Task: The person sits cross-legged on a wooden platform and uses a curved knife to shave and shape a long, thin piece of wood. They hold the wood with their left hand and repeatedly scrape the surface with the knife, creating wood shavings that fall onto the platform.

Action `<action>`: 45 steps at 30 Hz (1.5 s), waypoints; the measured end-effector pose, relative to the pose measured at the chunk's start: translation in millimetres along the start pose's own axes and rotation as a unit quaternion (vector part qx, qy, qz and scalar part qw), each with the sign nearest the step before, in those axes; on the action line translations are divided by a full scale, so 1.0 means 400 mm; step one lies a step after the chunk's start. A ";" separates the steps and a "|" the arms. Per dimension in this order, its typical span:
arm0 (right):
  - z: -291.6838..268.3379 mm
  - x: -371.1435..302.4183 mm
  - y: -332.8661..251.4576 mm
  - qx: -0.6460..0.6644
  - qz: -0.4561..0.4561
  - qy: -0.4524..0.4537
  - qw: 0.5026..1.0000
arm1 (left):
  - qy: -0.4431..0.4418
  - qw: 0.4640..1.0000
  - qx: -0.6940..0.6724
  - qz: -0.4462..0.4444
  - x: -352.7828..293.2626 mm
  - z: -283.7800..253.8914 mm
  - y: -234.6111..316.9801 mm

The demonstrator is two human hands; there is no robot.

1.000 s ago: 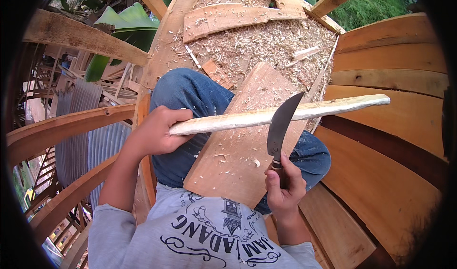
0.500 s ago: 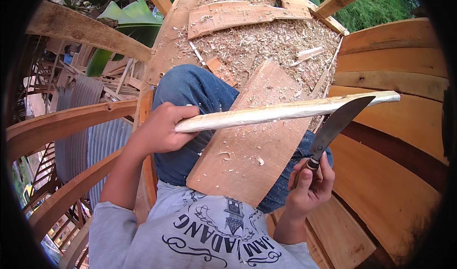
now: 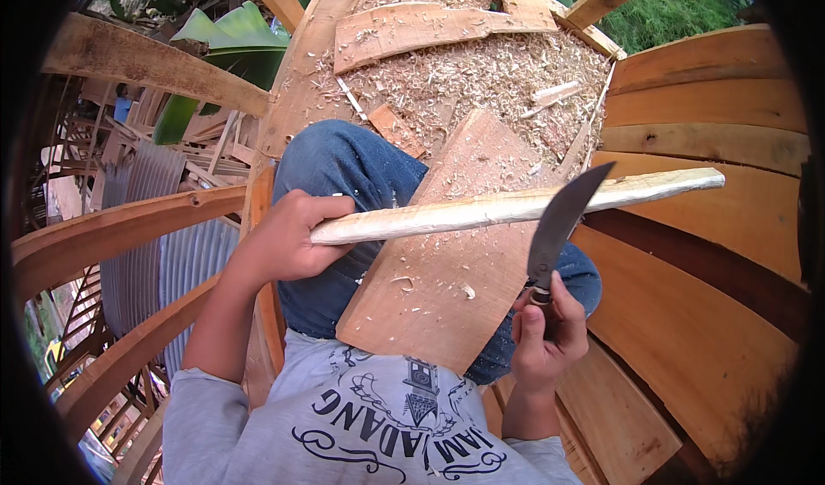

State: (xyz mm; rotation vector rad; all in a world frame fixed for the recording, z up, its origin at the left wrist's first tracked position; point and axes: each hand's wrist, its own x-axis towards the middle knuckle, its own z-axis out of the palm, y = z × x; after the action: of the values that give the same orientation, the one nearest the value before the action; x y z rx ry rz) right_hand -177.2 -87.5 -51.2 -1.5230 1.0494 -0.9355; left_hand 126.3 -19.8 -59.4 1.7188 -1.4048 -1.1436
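Note:
A long, pale wooden stick (image 3: 464, 213) with whittled faces lies slantwise across my lap, its far end reaching out to the right. My left hand (image 3: 299, 234) is closed round its left end. In my right hand (image 3: 550, 329) is the dark handle of a knife (image 3: 560, 227) with a broad curved blade. The blade points up and crosses in front of the stick, right of its middle; whether the edge touches the wood I cannot tell. Beneath the stick, a wide plank (image 3: 438, 305) rests sloping over my legs, with a few curled shavings on it.
Wood shavings (image 3: 464, 68) cover the floor ahead, where a rough board (image 3: 430, 31) and small offcuts lie. Plank walling (image 3: 705, 219) rises close on the right. Wooden rails (image 3: 129, 223) run along the left, with corrugated sheets (image 3: 198, 244) below them.
The knife has moved left along the stick, from near its far end toward the middle, and its blade stands more upright. My left hand keeps its hold, almost unmoved.

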 end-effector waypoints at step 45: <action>0.014 0.020 -0.021 0.010 -0.009 -0.093 0.996 | -0.001 0.999 0.009 -0.037 0.004 0.004 0.014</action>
State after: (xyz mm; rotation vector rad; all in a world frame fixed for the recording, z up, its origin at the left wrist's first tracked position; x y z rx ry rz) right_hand -168.2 -92.5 -43.6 -1.5725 0.8915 -0.7978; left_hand 122.6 -22.7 -55.7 1.7964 -1.3671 -1.1766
